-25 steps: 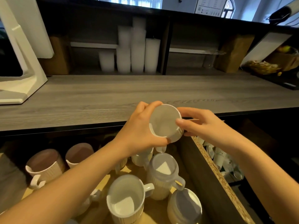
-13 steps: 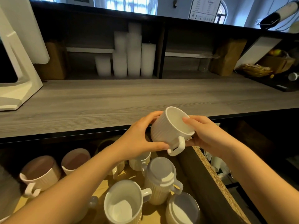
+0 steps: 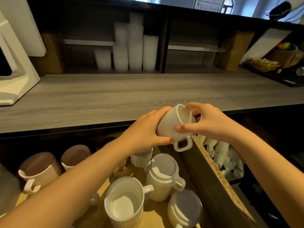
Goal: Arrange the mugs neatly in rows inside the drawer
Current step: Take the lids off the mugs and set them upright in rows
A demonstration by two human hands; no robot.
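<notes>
**Mug held over the drawer: settling it into a row**

I am holding the ribbed white mug (image 3: pixel 172 124) in 2 hands above the back right corner of the drawer (image 3: pixel 213 175). It is tilting on its side, mouth turned away from me, handle (image 3: pixel 182 143) hanging down toward the drawer. My left hand (image 3: pixel 144 134) is curling round its base, thumb underneath. My right hand (image 3: pixel 209 122) is gripping the rim, thumb on the ribs and fingers over the lip.

Inside the drawer the mugs are sitting unevenly. A mouth-down mug (image 3: pixel 162 175) is standing by the drawer's right wall, and a mouth-up mug (image 3: pixel 123 204) is nearer the drawer's middle. Their handles are pointing different ways.

To do this well, I am judging that I should level the mug before lowering it. I should then match its handle to its neighbours and aim for the gap at the drawer's back right. The main risk is the handle knocking the drawer's wall or the mug below.
</notes>
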